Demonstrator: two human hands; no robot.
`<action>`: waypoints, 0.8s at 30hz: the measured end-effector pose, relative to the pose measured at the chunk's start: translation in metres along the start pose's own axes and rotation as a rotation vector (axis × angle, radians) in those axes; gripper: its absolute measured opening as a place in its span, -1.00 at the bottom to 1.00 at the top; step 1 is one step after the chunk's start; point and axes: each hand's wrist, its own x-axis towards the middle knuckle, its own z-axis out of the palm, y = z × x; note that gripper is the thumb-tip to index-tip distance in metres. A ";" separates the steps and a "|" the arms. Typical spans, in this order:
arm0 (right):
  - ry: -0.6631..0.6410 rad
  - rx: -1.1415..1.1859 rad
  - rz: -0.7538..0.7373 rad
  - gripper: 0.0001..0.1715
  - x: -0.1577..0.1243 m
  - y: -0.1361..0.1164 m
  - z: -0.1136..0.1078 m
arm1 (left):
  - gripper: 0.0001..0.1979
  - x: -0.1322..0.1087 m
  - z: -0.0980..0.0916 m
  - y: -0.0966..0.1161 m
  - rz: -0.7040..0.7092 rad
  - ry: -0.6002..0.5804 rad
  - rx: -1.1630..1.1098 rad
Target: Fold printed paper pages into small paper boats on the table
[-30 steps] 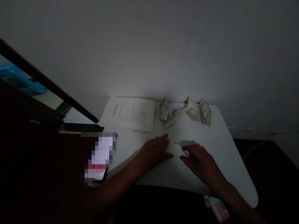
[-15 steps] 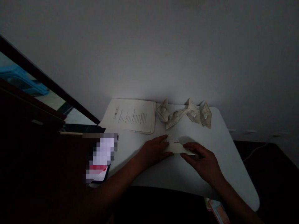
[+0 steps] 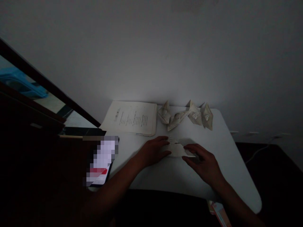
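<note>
A piece of folded printed paper [image 3: 176,148] lies low over the white table, held between my two hands. My left hand [image 3: 153,151] grips its left end, fingers at the far edge and thumb at the near edge. At the right end, my right hand [image 3: 203,160] pinches the paper's corner between thumb and curled fingers. Lines of print show on the upper left part of the paper. Beyond my hands, several folded paper boats [image 3: 195,115] stand in a row near the wall.
A stack of printed sheets [image 3: 134,118] lies at the table's back left. A lit phone [image 3: 101,164], partly blurred out, rests by the left edge. The white table [image 3: 236,176] meets a grey wall behind. Below its front edge, a colourful packet [image 3: 220,212] shows at right.
My left thumb has drawn back to the left, baring more of the folded paper. My right hand keeps its pinch. The whole view has shifted slightly.
</note>
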 end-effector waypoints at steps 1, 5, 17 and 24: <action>0.004 0.014 0.014 -0.71 0.000 0.000 0.000 | -0.63 0.000 -0.001 0.000 0.002 0.003 -0.011; 0.044 0.097 0.099 -0.68 0.000 0.001 0.002 | -0.56 -0.001 -0.002 -0.001 0.014 0.016 -0.066; 0.160 0.265 0.235 -0.63 -0.002 -0.002 0.004 | -0.64 -0.003 -0.001 -0.004 0.054 0.103 -0.174; 0.224 0.298 0.293 -0.63 -0.001 -0.005 0.008 | -0.66 -0.003 -0.002 -0.004 0.047 0.085 -0.178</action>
